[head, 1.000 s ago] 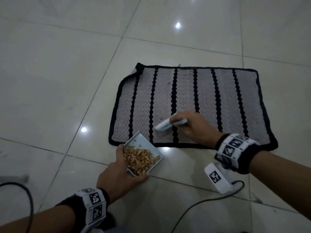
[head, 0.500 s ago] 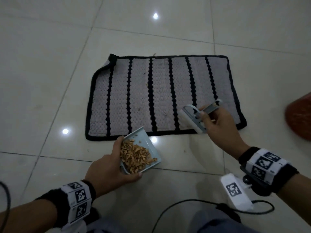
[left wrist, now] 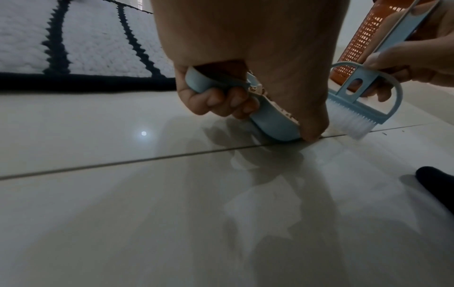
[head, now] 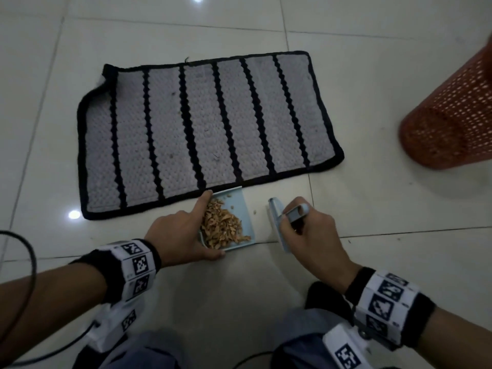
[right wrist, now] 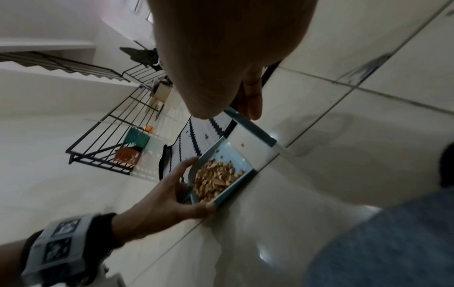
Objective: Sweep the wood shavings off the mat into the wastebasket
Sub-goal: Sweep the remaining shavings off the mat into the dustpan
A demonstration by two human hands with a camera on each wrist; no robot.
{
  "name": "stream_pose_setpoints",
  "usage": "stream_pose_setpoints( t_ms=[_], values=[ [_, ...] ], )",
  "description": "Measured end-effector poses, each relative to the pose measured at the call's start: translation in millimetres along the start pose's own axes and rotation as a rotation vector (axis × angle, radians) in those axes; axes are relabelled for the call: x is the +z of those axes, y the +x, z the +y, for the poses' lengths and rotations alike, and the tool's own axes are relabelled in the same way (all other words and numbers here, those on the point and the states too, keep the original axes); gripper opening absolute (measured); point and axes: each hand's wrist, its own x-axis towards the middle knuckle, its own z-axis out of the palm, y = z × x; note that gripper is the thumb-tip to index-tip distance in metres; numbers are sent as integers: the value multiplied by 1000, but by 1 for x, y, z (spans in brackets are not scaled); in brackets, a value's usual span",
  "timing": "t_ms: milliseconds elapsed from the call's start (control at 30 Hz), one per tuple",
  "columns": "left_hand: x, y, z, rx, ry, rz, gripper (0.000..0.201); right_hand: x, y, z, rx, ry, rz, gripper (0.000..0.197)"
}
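A grey mat (head: 207, 129) with black stripes lies on the tiled floor. Just below its near edge my left hand (head: 183, 230) grips a small light-blue dustpan (head: 241, 209) that rests on the floor and holds a heap of wood shavings (head: 222, 227). In the left wrist view my fingers curl round the dustpan (left wrist: 270, 120). To its right my right hand (head: 308, 227) holds a light-blue hand brush (head: 277, 219) by its handle, with the white bristles (left wrist: 349, 122) down at the floor. A loose shaving (head: 254, 212) lies between pan and brush. The orange mesh wastebasket (head: 452, 113) stands at the right.
Cables (head: 24, 275) trail over the floor at the lower left and bottom. My knees in grey trousers (head: 298, 342) are at the bottom edge. A black wire rack (right wrist: 115, 139) with boxes stands behind the mat in the right wrist view.
My right hand has brought the brush off the mat down to the floor beside the dustpan. The left hand has shifted the dustpan rightward along the mat's edge. The wastebasket has come into view.
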Motion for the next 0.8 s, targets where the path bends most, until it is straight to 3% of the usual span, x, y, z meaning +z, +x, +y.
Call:
stream_pose_setpoints(
  t_ms=[267,533,800],
  values=[
    [0,2,4,-3,11,-28,133,15,-11,-14,-37,82,-74,16],
    [1,4,2,3,4,-20,134,7,-11,-14,8,98,65,12],
    [2,4,1,14,-9,-14,135,12,-9,-12,22,76,69,12]
  ],
)
